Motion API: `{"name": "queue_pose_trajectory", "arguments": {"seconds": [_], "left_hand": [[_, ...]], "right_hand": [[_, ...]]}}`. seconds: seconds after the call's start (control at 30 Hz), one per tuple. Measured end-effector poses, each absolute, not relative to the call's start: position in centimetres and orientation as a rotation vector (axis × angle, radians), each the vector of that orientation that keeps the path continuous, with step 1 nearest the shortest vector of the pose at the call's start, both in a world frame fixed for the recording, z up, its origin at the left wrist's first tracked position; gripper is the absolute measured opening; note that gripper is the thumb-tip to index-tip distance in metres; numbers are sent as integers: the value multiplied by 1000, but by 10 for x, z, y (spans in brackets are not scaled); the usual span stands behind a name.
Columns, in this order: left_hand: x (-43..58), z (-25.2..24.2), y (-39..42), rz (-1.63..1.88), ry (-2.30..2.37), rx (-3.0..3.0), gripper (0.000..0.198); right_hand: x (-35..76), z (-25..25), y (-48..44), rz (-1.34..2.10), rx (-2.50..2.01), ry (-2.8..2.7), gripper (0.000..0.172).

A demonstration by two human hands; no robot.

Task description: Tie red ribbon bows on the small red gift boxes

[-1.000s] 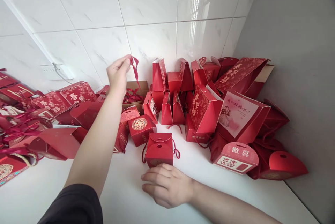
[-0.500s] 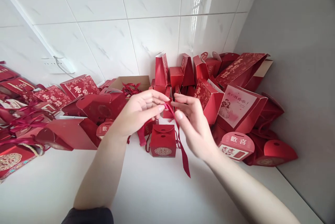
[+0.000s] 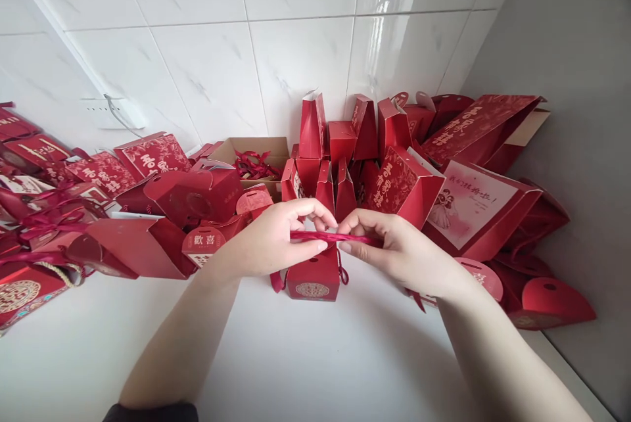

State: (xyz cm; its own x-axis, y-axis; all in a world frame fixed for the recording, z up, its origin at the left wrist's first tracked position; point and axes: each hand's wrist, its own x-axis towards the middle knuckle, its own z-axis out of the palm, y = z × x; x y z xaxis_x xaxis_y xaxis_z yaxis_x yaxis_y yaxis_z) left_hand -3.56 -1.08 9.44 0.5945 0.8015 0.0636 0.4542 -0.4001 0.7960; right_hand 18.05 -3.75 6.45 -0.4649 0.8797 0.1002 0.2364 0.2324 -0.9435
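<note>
A dark red ribbon [image 3: 330, 236] runs level between my two hands, just above a small red gift box [image 3: 313, 279]. My left hand [image 3: 276, 238] is closed on the ribbon's left part, thumb below and fingers curled over. On the other side my right hand [image 3: 394, 248] pinches it too, and a loose tail of ribbon hangs below that hand. The box stands upright on the white tabletop, with a round pale emblem on its front and a dark red cord loop at its right side. My hands partly hide its top.
Red gift boxes crowd the back and both sides, among them a box with a couple printed on it [image 3: 458, 205]. An open cardboard box [image 3: 276, 146] holds red ribbons. Behind rises a tiled wall [image 3: 197, 73] with a socket strip [image 3: 116, 113].
My hands have lowered slightly and spread apart, and the ribbon between them is now stretched straight. My right hand now grips the ribbon; its tail has swung to the right. The view has shifted a little.
</note>
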Motion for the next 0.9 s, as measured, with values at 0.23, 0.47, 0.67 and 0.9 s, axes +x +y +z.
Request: {"name": "queue_pose_trajectory", "arguments": {"seconds": [0.23, 0.47, 0.67, 0.9], "left_hand": [[-31, 83, 3, 451, 969, 1863, 20], [-38, 86, 11, 495, 972, 1789, 24], [-40, 87, 13, 526, 1101, 1906, 17], [-43, 92, 14, 405, 1093, 1880, 21]], "right_hand": [[181, 60, -28, 1273, -1040, -1836, 31], [188, 61, -24, 1150, -1101, -1867, 26], [190, 59, -23, 1132, -1128, -1880, 31], [190, 57, -20, 1029, -1191, -1878, 38]]}}
